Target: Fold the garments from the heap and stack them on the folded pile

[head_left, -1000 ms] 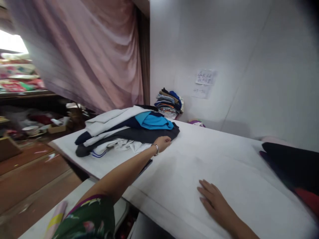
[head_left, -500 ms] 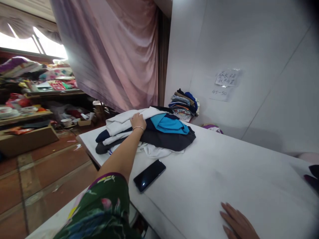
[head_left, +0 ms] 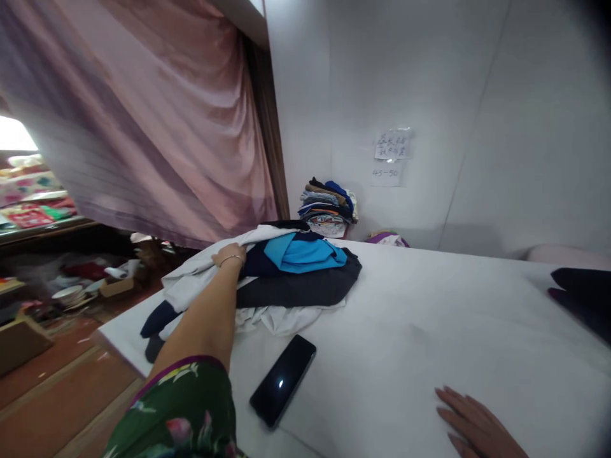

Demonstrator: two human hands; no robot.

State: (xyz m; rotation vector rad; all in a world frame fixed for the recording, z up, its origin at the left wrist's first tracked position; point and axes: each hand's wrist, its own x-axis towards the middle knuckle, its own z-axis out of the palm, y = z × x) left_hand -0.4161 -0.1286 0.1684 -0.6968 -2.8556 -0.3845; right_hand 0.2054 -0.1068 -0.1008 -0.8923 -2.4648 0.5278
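Observation:
At the left end of the white table lies a pile of garments. My left hand reaches out to its upper side, the fingers curled into a white garment; the fingertips are partly hidden. Next to the hand are a bright blue folded garment and a dark grey one, with white cloth under them. My right hand lies low over the table at the lower right, fingers stretched and apart, holding nothing.
A black phone lies near the front edge. Behind the table stands a stack of folded clothes, beside a purple and white bundle. Dark cloth sits at the right. A pink curtain hangs at the back left.
The view has turned right, so the pile, phone and wall stack appear further left. My left hand stays on the white garment; my right hand still rests spread at the lower right.

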